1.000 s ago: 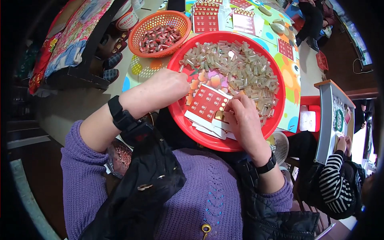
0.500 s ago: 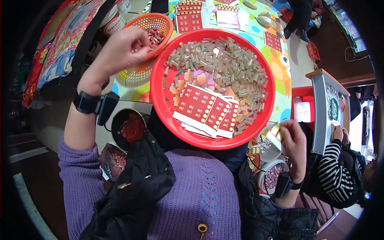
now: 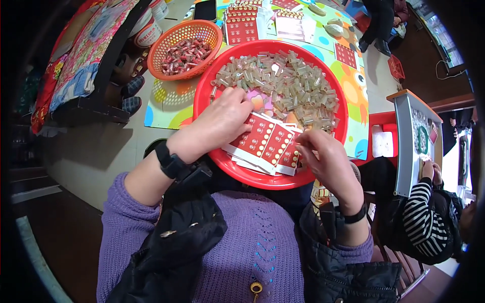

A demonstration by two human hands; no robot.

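A red round tray [image 3: 342, 116] sits before me, with a heap of short clear plastic tubes [image 3: 308, 86] along its far and right sides. Red and white printed cards with round gold stickers [image 3: 275, 144] lie fanned and overlapping in its near part. Over the left upper edge of these cards is my left hand [image 3: 225, 118], closed with its fingers curled; what they pinch is hidden. My right hand [image 3: 326, 159] meets the right edge of the cards, thumb and fingers bent together; I cannot make out anything between them.
An orange basket [image 3: 155, 53] holds small red-wrapped pieces. More card stacks [image 3: 242, 28], a dark phone [image 3: 205, 10] and a single red card [image 3: 345, 55] lie on the colourful tablecloth [image 3: 356, 131]. At right, a person in striped sleeves [image 3: 424, 217] works at a grey-sided box [image 3: 404, 146].
My left hand has come from the orange basket to the cards in the tray. My right hand has moved up and left from the small containers by the tray to the cards' right edge.
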